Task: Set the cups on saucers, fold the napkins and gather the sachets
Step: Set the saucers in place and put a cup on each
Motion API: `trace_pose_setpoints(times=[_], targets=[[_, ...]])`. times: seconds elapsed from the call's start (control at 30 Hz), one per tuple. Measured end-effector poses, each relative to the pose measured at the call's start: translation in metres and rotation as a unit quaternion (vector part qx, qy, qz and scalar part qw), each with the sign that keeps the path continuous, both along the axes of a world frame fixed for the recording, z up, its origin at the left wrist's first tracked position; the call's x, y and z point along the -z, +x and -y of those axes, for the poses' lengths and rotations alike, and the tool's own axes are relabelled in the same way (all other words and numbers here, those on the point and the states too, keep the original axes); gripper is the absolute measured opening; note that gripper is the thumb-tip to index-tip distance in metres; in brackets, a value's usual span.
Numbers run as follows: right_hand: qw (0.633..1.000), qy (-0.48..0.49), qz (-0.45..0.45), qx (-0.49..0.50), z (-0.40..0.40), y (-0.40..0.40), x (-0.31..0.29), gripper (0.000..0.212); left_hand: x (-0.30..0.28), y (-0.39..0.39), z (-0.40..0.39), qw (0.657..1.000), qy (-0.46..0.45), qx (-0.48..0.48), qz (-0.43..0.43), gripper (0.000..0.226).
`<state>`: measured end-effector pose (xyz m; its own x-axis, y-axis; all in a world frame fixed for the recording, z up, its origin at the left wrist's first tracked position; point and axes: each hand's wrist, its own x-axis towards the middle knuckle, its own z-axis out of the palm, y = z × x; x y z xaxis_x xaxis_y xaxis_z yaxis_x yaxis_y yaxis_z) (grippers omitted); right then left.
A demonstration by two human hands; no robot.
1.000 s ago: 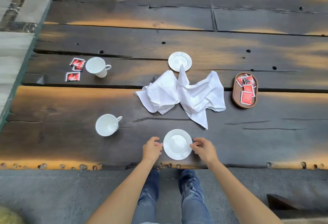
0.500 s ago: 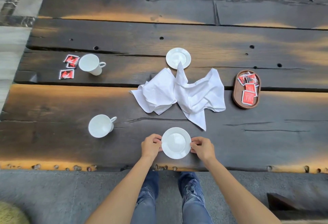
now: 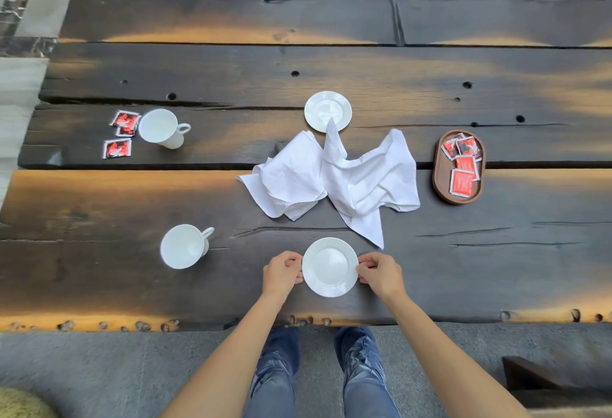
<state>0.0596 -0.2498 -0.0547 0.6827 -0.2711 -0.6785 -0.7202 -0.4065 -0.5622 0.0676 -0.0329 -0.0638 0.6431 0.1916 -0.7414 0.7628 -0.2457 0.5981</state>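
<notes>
At the lower centre of the frame the left hand (image 3: 282, 272) and the right hand (image 3: 381, 274) each pinched an opposite edge of the near saucer (image 3: 330, 267), fingers curled round its rim, the saucer sitting low over the dark wooden worktop (image 3: 496, 268). Whether it was resting flat or just lifted could not be told.

The near cup (image 3: 182, 246) stood to the left of that saucer, well apart from it, and the far cup (image 3: 162, 128) stood at the upper left, neither on a saucer. The far saucer (image 3: 328, 111) lay above the crumpled napkins (image 3: 334, 179), with one peak of cloth overlapping its lower rim. That looked like the chief hazard: tugging the napkins away could drag or tip the far saucer. The near saucer, held only at the rim, could slip if raised carelessly, and the worktop's cracks and gaps might make china rock.

Loose sachets (image 3: 121, 134) lay beside the far cup at the upper left, one just touching it; a careless reach there could knock the cup. More sachets sat in the oval wooden tray (image 3: 440, 182) at the right.

The sachets were red with white borders and a dark motif, but no brand or lettering could be read.
</notes>
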Motion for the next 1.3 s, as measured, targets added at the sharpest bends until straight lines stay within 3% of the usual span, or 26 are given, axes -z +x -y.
trace_pose_setpoints(times=[0.23,0.47,0.6,1.0,1.17,1.3], targets=[[0.999,-0.002,0.019,0.034,0.018,0.020,-0.011,0.005,-0.012,0.027,-0.013,0.999,0.022,0.001,0.037,0.015],[0.999,-0.029,0.015,0.007,0.041,0.070,-0.036,0.021,-0.042,0.095,-0.028,0.991,0.013,-0.036,0.129,0.015],[0.998,0.000,0.062,0.024,0.049,0.097,-0.043,0.022,-0.049,0.134,-0.030,0.988,0.008,-0.042,0.146,0.015],[0.985,0.061,0.158,0.029,0.029,0.267,-0.039,0.005,-0.028,0.276,-0.009,0.982,0.042,0.031,0.181,0.015],[0.990,0.017,0.139,0.033,0.019,0.314,-0.011,0.008,-0.002,0.308,0.008,0.982,0.071,0.023,0.173,0.018],[0.992,-0.008,0.121,0.018,0.013,0.334,0.009,0.029,0.016,0.326,0.021,0.985,0.067,0.022,0.158,0.023]])
